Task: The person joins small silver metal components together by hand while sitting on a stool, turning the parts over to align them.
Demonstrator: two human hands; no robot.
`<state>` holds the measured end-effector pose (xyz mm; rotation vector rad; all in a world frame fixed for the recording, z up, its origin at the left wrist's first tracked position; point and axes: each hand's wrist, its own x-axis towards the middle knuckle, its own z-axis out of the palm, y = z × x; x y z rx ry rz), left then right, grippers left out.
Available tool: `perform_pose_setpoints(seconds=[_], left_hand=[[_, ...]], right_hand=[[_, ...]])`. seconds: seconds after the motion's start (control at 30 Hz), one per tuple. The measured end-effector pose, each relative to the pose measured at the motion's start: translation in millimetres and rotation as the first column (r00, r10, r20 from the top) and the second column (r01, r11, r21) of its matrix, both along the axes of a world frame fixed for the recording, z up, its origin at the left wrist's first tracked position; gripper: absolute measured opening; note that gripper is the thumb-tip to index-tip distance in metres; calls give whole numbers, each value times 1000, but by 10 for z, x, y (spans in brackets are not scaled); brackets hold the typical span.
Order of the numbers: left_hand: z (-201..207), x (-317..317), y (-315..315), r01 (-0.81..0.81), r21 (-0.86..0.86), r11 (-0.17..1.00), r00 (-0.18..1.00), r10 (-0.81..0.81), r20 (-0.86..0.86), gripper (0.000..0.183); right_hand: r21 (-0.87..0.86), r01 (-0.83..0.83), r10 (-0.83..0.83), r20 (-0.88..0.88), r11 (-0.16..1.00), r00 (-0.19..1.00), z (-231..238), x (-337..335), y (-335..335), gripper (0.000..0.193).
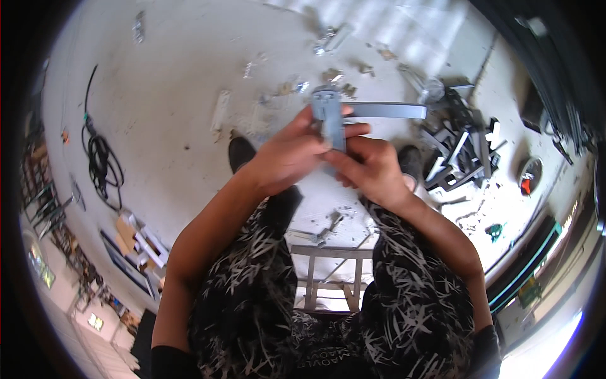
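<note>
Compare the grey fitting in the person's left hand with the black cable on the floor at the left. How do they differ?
The grey fitting is held off the floor in the left hand, while the black cable lies on it.
The grey fitting has a straight body; the black cable bends into loose loops.
The grey fitting is paler than the black cable.

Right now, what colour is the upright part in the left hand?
The part is bluish grey; it shows in the head view, the only one.
</note>
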<state>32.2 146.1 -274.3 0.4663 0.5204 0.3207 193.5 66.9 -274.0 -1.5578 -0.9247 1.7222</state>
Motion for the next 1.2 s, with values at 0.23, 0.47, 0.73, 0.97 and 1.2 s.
perform_pose_setpoints(seconds=[0.23,0.47,0.73,0.97,1.2], left_hand=[[-74,77,-106,175,172,969,983,-163,-81,62],[-219,-161,-112,151,50,987,846,-102,-523,52],[-551,-296,-132,139,-24,990,752,-121,-648,34],[-802,-437,-157,135,8,991,699,-89,-710,30],[-705,-297,-159,230,-8,973,702,-172,-691,30]], right_hand=[[112,240,-195,-313,964,929,-209,95,-185,27],[107,711,-683,408,695,606,-428,1363,-1573,29],[-256,967,-675,716,-13,181,-1762,2534,-4321,28],[-548,547,429,837,633,341,-1049,2518,-3735,47],[231,31,-230,923,972,310,-407,1837,-1555,11]])
